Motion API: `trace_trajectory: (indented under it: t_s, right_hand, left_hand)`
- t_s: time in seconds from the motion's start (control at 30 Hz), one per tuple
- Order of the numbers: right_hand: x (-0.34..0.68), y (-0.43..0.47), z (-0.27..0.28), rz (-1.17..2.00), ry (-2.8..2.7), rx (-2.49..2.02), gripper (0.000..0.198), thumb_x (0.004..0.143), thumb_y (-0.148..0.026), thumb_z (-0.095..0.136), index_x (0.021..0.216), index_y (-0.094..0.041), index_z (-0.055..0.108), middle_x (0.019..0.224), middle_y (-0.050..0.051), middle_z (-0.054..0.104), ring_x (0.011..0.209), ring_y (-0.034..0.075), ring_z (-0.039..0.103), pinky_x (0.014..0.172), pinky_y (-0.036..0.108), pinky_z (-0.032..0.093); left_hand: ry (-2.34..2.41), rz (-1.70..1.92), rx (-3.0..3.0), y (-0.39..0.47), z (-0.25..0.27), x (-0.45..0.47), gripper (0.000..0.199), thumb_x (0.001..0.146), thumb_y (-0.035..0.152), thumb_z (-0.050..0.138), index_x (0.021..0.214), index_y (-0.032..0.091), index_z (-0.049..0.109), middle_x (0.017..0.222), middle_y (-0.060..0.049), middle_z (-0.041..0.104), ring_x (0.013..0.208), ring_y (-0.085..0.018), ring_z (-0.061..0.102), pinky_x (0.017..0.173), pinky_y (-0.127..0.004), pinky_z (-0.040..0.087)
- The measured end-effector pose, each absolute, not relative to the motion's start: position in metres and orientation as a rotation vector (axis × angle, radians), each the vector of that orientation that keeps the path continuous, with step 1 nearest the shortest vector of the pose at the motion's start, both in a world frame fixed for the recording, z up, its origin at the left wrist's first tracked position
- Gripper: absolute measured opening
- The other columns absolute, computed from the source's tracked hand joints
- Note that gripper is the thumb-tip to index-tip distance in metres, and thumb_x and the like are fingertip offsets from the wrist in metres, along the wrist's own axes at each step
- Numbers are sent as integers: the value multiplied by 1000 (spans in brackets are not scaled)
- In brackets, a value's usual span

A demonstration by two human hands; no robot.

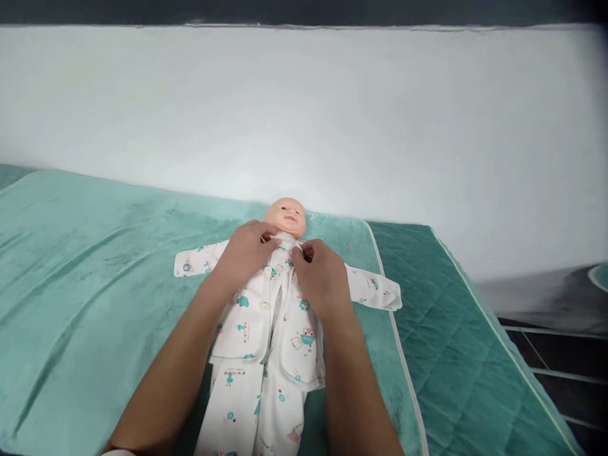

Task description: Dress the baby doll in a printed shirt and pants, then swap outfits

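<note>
A baby doll (287, 215) lies on its back, head toward the wall. It wears a white printed baby jacket (241, 326) with its sleeves spread to both sides, and matching trousers (232, 405). The jacket's front hangs apart below the chest, with buttons along one edge. At the collar, my left hand (254, 244) pinches the fabric on the left side, just under the doll's chin. My right hand (319, 269) has its thumb and fingers closed on the jacket's right upper edge. The fingertips partly hide the neckline.
Under the doll is a light green plush blanket (95, 266), over a darker green quilted mattress cover (456, 335). A white wall (304, 114) stands right behind the bed. Dark floor tiles (560, 361) show beyond the right edge, near a partly visible round object (601, 277).
</note>
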State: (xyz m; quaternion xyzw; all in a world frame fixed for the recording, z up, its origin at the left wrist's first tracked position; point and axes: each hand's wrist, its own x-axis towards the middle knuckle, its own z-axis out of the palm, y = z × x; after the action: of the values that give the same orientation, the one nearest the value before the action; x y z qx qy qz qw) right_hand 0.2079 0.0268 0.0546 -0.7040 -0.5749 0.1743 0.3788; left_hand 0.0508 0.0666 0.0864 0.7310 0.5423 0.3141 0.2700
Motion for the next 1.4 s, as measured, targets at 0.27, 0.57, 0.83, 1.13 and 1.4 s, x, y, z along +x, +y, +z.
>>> trace_trajectory:
  t_s: [0.27,0.57,0.83,1.13,1.4]
  right_hand:
    - [205,29,56,737,-1249,-1618,14,82,-35,61,77,-23,65,72,1,68,65,18,58,62,30,41]
    - [197,32,49,900,-1007,-1381,24,77,-42,71,85,-19,71,79,1,70,71,16,61,66,29,48]
    - [195,28,48,983,-1020,-1338,30,77,-43,73,94,-19,74,87,3,73,79,18,63,74,30,49]
    - [195,28,48,1035,-1090,-1280,30,73,-40,78,93,-19,71,80,1,68,73,14,59,69,28,46]
    - [198,25,51,1063,-1226,-1398,30,74,-32,75,99,-19,65,79,-2,67,72,14,60,67,27,45]
  left_hand:
    - [1361,959,1904,68,70,48,13,84,20,55,75,20,65,73,0,66,69,-16,57,66,-29,43]
    - [1156,1095,1479,63,72,59,11,85,29,61,79,19,63,66,2,58,58,-12,50,58,-26,40]
    - [1143,1027,1520,63,67,55,16,86,31,62,80,17,66,70,1,59,62,-11,48,59,-25,36]
    - [1042,962,1529,66,60,46,15,86,32,64,88,17,65,78,-1,64,69,-12,55,65,-25,40]
    - [975,956,1494,61,63,47,27,85,40,69,99,18,64,92,-4,70,83,-16,65,75,-28,47]
